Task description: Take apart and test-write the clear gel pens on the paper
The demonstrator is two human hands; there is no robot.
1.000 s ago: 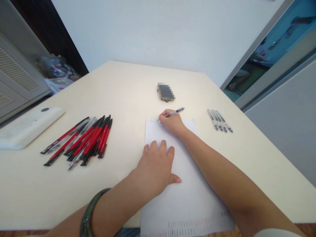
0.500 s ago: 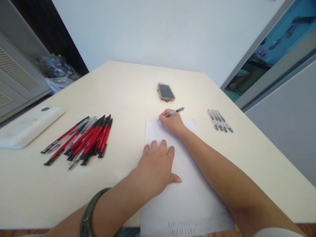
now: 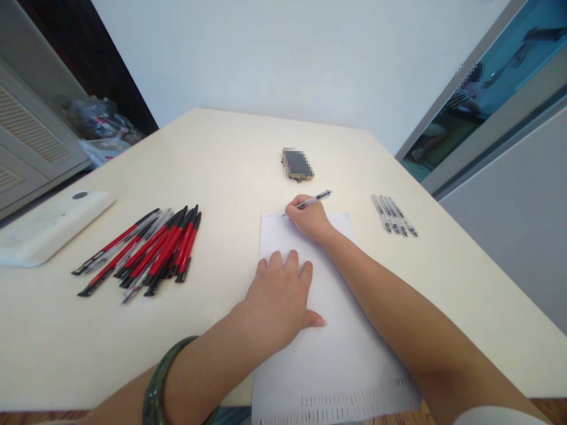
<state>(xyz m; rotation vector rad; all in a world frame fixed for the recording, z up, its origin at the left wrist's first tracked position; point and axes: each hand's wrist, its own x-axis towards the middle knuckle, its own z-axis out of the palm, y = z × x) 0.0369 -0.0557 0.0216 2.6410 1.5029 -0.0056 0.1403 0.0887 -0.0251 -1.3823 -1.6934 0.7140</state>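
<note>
Right-hand fingers (image 3: 291, 210) pinch a clear pen (image 3: 315, 200), its end jutting above them; left-hand fingers (image 3: 275, 260) spread over paper (image 3: 354, 354).

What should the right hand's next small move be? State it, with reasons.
Probably one more short stroke with the pen, just right of the faint marks at the far edge of the sheet: the right hand holds the pen's tip about there, and the left hand lies spread on the sheet.
</note>
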